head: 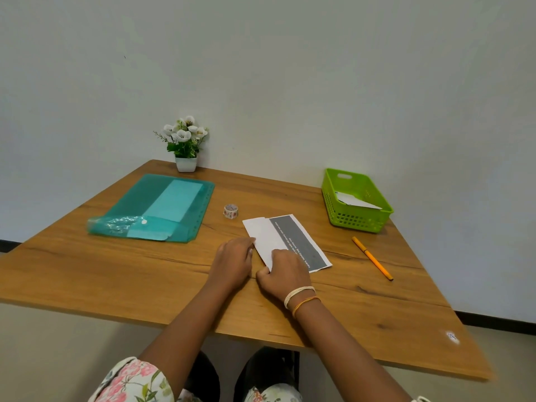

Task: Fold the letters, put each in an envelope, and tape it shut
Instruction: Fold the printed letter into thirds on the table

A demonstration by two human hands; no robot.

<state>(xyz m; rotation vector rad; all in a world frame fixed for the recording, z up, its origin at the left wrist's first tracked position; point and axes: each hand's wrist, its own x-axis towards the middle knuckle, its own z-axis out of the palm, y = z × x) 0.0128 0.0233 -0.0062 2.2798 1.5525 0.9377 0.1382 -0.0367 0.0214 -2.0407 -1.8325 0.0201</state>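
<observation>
A letter (298, 242) with a dark grey printed band lies partly folded in the middle of the wooden table (145, 274). Its white flap is turned over onto the grey part. My left hand (233, 262) presses the flap's near left edge. My right hand (282, 274) presses down on the near end of the fold. A small roll of patterned tape (231, 211) stands just beyond the letter, to its left. A teal plastic folder (156, 208) holding pale envelopes lies at the far left.
A green plastic basket (355, 201) with a white envelope inside stands at the far right. An orange pen (372, 258) lies right of the letter. A small white pot of white flowers (185, 146) stands against the wall at the back.
</observation>
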